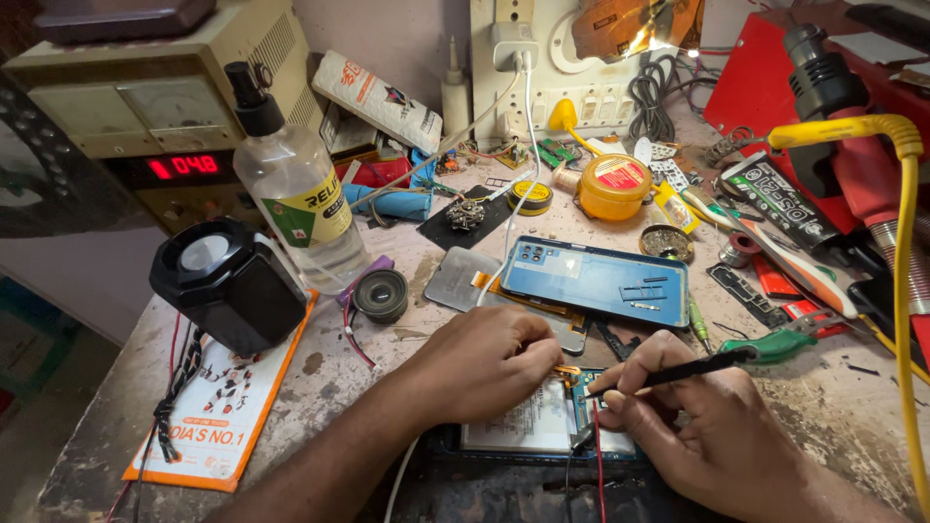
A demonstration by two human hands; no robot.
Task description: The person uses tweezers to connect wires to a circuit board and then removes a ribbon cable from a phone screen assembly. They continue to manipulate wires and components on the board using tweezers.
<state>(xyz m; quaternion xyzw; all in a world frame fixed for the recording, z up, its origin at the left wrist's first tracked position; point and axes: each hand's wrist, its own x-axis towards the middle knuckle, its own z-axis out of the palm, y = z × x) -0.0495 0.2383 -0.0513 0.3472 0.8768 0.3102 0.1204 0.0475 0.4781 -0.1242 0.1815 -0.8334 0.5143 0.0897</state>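
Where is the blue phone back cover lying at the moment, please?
In the head view, the blue back cover lies flat on the workbench just beyond both hands, right of centre, below the yellow round tin.

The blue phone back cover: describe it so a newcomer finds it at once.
Start at the clear bottle on the worn workbench and look right, just beyond the two hands. The blue phone back cover lies flat there, the only large glossy blue rectangle, with a camera cutout at its left corner.
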